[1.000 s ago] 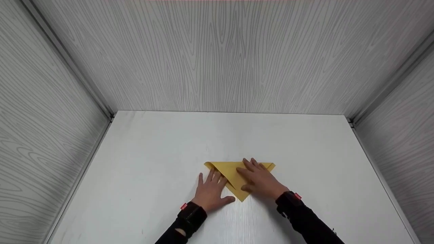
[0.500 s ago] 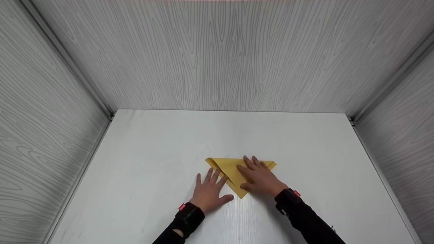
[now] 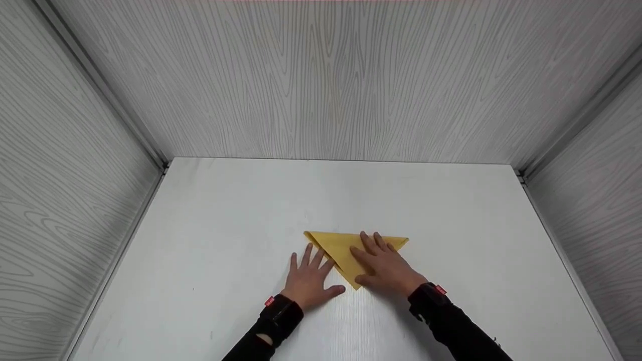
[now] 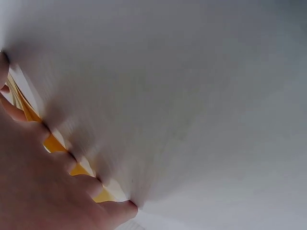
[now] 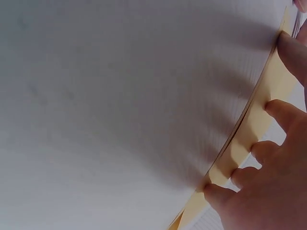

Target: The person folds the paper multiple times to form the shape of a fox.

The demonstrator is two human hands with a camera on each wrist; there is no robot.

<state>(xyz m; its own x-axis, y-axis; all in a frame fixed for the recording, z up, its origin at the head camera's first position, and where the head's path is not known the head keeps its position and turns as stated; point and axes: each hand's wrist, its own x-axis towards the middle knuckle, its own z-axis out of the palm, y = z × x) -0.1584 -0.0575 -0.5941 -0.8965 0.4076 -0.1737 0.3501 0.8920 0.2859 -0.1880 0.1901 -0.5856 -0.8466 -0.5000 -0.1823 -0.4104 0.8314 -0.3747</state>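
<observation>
Yellow folded sheet point(image 3: 339, 247), and left hand point(image 3: 307, 282) touches its near-left edge, right hand point(image 3: 386, 266) rests across its right, both splayed, apart!

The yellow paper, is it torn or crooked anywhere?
No tear shows in the yellow paper, but its layers don't line up: by the left hand, a strip of the under layer sticks out past the top one.

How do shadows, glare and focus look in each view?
Head: soft shadow beside the right hand, sheen on the near tabletop, outlines clear; left wrist: hazy, finger shadows fanning from the left hand; right wrist: similar shadows past the yellow paper, soft focus.
</observation>
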